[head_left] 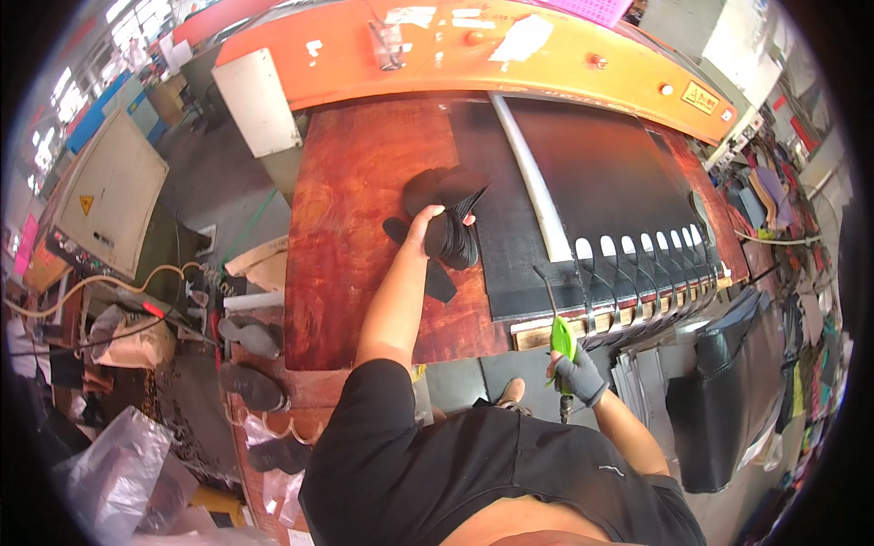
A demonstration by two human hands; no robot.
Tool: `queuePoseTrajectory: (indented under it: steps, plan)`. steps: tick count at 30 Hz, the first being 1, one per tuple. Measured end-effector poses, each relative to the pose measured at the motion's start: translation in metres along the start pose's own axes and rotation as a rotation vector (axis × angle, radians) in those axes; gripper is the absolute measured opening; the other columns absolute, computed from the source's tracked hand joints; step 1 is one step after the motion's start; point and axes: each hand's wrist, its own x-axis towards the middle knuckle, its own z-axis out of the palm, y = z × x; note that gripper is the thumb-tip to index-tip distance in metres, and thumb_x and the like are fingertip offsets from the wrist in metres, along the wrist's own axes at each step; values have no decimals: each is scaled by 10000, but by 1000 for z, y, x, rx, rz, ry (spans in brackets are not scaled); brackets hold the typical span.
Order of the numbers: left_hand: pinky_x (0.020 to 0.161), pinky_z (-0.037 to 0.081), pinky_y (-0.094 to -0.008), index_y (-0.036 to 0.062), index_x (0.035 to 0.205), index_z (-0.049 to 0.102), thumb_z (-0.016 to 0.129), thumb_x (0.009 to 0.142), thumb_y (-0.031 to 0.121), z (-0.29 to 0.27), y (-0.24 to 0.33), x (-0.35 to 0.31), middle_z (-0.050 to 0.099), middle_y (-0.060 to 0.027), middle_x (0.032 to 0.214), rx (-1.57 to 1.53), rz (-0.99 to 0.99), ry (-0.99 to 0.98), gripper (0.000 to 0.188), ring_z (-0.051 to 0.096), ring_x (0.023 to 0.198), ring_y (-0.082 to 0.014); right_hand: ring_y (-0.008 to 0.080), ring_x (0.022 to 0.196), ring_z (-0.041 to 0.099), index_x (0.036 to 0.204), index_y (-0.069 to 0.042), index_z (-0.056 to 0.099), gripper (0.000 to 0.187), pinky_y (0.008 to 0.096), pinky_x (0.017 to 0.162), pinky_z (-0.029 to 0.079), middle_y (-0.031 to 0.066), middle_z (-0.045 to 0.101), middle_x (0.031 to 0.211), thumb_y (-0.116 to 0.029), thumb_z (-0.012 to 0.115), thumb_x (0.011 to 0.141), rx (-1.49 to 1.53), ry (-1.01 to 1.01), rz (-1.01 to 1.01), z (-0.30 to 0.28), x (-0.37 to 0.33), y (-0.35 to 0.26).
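Note:
My left hand (428,226) is closed around a stack of black sole-shaped pieces (459,244), held just above the red-brown board (364,255). More black pieces (426,189) lie beside and beyond it, and one flat piece (441,283) rests nearer me. In a grey fingerless glove, my right hand (579,377) grips a green air blow gun (564,337) near the board's front edge. Its thin nozzle points away toward the black sheet (510,264). Along the sheet's front edge runs a row of rounded cut-outs, with narrow black strips hanging between them. A whitish bar (531,182) lies across the sheet.
An orange machine beam (437,55) spans the far side of the board. On the left stand a control cabinet (109,191) and a bench with dark sole-shaped pieces (253,387). Black sheets (710,409) hang at the right, near heaped material scraps (774,196).

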Motion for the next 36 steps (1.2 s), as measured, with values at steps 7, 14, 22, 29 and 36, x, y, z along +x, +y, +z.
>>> queuePoseTrajectory:
  steps: [7,14,22,29,36]
  plan:
    - [881,465,-420,-93,1190,477,458,814,372,-20,5,10,582,-243,1100,-45,-15,-185,598,588,968,-321,150,572,557,1029,-33,503,337,259,534,460,126,639,947,-356,483,936,198,-36,-116,5,5,-9]
    - [861,482,-452,-92,1181,476,469,821,331,8,13,14,588,-246,1065,-134,107,-104,556,584,1013,-345,228,902,604,1202,-15,468,370,347,780,506,117,605,1058,-252,534,926,362,-110,7,36,13,16]
    - [856,497,-463,-62,1244,440,485,794,310,111,61,-77,581,-227,1078,-105,329,-294,586,590,995,-347,140,905,561,1056,-12,561,276,282,802,451,60,635,980,-256,549,927,-194,-500,-83,100,33,38]
    - [851,484,-479,-65,1263,395,569,718,342,140,28,-312,516,-185,1075,-77,436,-45,702,554,960,-295,210,897,593,1173,-28,517,460,359,814,460,110,618,973,-392,534,892,-749,-912,-393,231,73,18]
    - [786,511,-451,-53,1272,381,613,750,393,142,-69,-475,533,-192,1080,63,996,433,725,564,955,-297,375,1008,589,1154,26,471,529,436,866,460,264,595,1054,-410,521,857,-1187,-656,-663,380,87,23]
